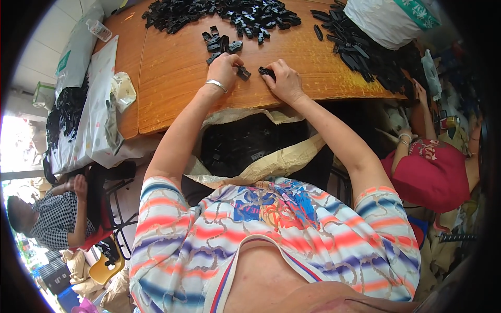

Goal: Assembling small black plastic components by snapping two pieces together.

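My left hand [225, 69], with a silver bracelet at the wrist, is over the wooden table with its fingers curled. A short black plastic part [243, 73] sticks out at its fingertips. Just beyond that hand lies a small cluster of loose black plastic parts [215, 39]. To its right, my right hand [286, 82] pinches another black plastic part [266, 72] between thumb and fingers. The two hands are a little apart. Below them, between my forearms, an open woven sack [271, 168] holds many black parts [245, 143].
A big heap of black parts [219, 13] covers the table's [177, 78] far side. Longer black pieces [355, 52] lie at the right, beside a white bag [383, 23]. A clear bottle [99, 30] is far left. People sit at left [57, 219] and right [428, 172].
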`<state>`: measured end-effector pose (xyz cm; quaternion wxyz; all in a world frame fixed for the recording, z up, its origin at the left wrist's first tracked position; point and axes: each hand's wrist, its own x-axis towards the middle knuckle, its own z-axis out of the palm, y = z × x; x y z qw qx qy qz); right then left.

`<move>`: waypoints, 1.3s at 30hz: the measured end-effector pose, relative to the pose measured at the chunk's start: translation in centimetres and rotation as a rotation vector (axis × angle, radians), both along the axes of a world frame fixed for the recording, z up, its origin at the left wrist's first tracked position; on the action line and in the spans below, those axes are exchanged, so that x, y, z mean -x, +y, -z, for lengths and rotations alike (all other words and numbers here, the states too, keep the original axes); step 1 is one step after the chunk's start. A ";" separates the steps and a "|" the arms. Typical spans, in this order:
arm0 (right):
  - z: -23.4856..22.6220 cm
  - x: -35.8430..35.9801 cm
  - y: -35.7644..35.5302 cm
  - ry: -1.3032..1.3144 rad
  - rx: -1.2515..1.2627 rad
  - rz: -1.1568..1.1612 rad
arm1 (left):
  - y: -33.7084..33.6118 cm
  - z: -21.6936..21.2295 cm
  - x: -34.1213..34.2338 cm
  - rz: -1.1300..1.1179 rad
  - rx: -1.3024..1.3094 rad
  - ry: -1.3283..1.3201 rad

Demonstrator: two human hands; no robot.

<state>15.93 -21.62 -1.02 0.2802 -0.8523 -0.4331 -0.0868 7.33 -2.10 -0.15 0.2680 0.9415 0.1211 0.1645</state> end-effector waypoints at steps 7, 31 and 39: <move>0.1 -0.1 0.1 -0.034 -0.022 -0.002 | -2.0 -0.4 -0.9 0.100 0.153 -0.270; -0.6 0.1 0.8 0.347 -0.226 -0.130 | -2.0 -0.7 3.1 0.085 -0.013 -0.059; -1.6 0.8 2.1 0.214 -0.141 -0.201 | -1.9 0.0 3.0 0.046 -0.011 0.018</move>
